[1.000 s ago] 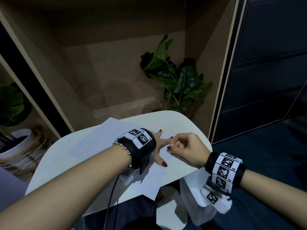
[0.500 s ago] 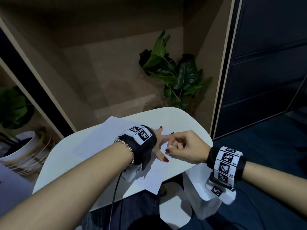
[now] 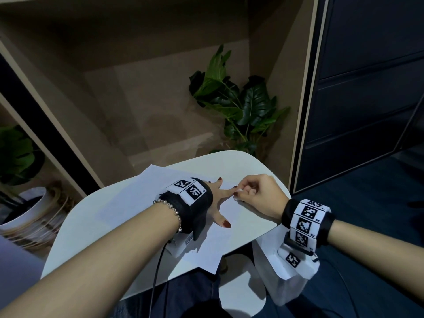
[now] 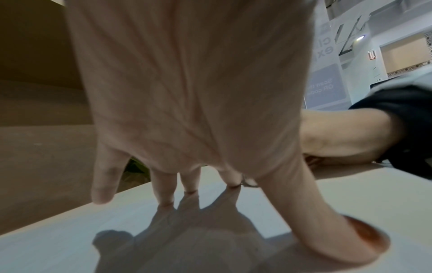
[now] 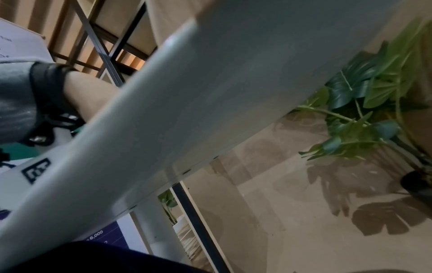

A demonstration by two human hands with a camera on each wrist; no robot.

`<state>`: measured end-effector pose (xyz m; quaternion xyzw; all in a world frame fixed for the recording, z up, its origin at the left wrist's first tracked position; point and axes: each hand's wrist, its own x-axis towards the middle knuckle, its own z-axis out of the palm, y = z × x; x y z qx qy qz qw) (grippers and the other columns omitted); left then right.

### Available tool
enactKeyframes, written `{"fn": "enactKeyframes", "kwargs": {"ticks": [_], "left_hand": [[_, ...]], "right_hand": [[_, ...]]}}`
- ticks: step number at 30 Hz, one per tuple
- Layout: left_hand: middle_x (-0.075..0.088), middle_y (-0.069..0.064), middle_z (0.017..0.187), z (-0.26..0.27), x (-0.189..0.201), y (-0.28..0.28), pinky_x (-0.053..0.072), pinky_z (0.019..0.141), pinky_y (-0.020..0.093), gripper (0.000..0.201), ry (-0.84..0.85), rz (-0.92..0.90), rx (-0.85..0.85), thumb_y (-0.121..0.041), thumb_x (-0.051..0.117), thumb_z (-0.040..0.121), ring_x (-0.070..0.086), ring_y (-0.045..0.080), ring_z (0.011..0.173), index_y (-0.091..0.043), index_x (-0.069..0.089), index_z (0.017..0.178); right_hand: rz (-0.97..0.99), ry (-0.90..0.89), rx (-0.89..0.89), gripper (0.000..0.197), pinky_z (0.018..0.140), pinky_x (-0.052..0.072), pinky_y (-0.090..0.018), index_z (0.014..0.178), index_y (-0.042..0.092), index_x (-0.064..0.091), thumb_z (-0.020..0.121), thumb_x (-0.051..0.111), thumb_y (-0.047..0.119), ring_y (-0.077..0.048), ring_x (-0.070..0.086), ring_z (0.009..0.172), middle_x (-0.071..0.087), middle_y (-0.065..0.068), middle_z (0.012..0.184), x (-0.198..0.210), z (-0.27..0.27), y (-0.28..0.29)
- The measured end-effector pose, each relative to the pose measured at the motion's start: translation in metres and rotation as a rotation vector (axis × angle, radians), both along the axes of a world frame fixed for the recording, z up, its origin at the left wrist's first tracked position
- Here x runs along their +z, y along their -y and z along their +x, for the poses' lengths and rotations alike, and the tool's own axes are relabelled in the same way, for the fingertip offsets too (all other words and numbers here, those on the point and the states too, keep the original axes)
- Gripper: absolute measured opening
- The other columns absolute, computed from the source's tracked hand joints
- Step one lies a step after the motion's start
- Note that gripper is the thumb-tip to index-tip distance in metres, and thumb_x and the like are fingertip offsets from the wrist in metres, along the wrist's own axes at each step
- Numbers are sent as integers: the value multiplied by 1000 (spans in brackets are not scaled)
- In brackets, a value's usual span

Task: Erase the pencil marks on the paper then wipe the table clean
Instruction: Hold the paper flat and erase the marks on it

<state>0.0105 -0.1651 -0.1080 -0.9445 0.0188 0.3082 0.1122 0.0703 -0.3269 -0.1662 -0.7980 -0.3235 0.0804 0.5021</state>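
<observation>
On white tabletop (image 3: 96, 216): left hand (image 3: 215, 203) lying flat, fingers spread, pinning paper (image 3: 142, 191); right hand (image 3: 257, 193) curling fingers, pinching small white eraser (image 3: 237, 195) against sheet

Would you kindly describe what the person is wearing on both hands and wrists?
Each wrist carries a black band with white square-coded tags and a white camera block beneath. The left hand has dark red nail polish, a beaded silver bracelet and a black cable. The right hand has pale nails.
</observation>
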Motion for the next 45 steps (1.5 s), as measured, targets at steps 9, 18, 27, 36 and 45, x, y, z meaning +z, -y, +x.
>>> {"fn": "enactKeyframes", "kwargs": {"ticks": [9,18,27,36,45], "left_hand": [[-16,3,163,2,-4,-4,23,116,50,115,14,15,2,-71,60,80,10,31,151,-25,-14,155],[-16,3,163,2,-4,-3,24,115,50,117,12,33,8,-71,60,79,10,30,151,-22,-14,155],[-18,3,163,3,-5,-3,22,116,51,117,-3,54,17,-72,60,79,6,30,151,-24,-16,154],[-18,3,163,3,-3,-1,22,116,51,116,-11,67,20,-71,59,80,6,30,151,-24,-16,155],[-17,7,163,0,-2,3,21,116,48,114,19,58,5,-67,60,82,8,31,151,-19,-14,155]], "right_hand": [[45,-51,-78,10,66,56,-27,79,10,72,85,76,17,-12,65,61,71,-5,66,-8,9,-4],[79,-153,36,9,59,48,-18,82,2,71,84,76,9,-6,56,53,68,-6,64,-1,8,-1],[2,-82,107,7,60,47,-18,81,8,71,82,77,12,-8,54,58,64,-9,67,-1,12,2],[64,-214,144,8,58,48,-15,85,-4,70,84,74,2,-4,57,54,63,-7,65,5,7,3],[58,-233,211,9,60,49,-15,86,-1,71,85,76,7,-6,60,57,69,-9,67,3,4,-2]]}}
